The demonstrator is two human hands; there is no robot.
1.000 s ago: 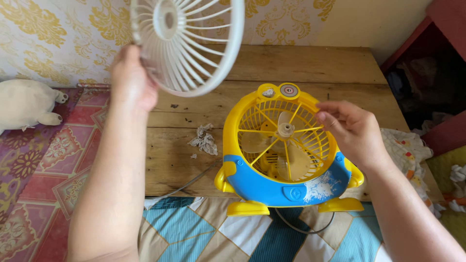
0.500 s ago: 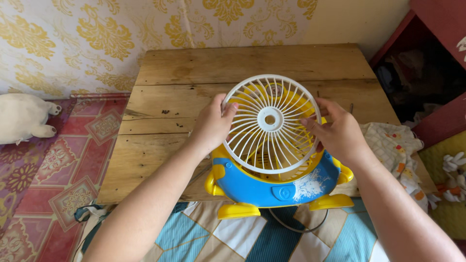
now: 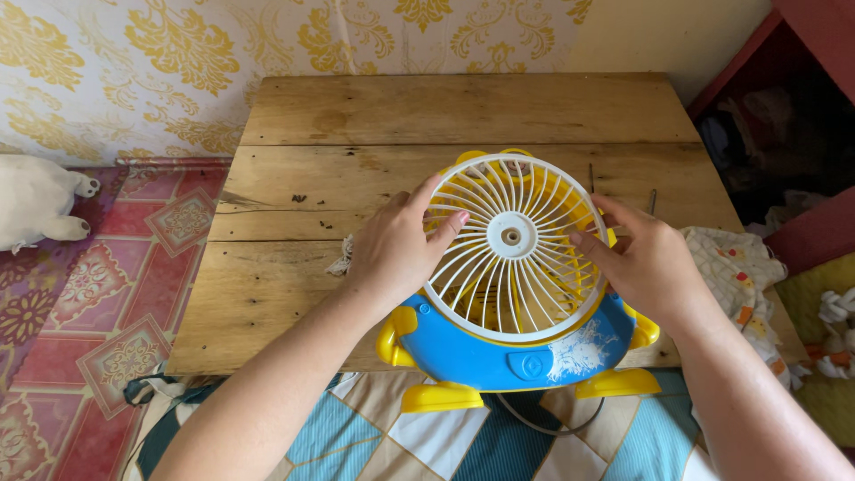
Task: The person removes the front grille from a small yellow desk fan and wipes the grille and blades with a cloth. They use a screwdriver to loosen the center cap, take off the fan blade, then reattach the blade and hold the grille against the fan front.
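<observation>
Hands framed a round white plastic fan grille [image 3: 512, 245], which lay against the front of a small yellow and blue plastic table fan [image 3: 517, 347]. That fan stood at the near edge of a worn wooden plank table [image 3: 427, 125], its yellow feet at the edge above a patchwork cloth of teal and cream pieces [image 3: 427, 445].

On the fan's left side, the left hand [image 3: 396, 249] had its fingers spread and pressed on the grille's rim and outer ribs. On the fan's right side, the right hand [image 3: 646, 258] gripped the rim, its thumb laid across the ribs toward the hub and its fingers curled behind the edge.

Judging from this, the grille was already placed over the yellow ring and roughly centred, so positioning looked done; whether it was locked or clipped in could not be told, and both hands holding it suggested the seating was unfinished.

Left of the fan, a scrap of pale crumpled material [image 3: 341, 258] lay on the planks, and farther left a white soft toy [image 3: 40, 200] rested on the floor.
</observation>
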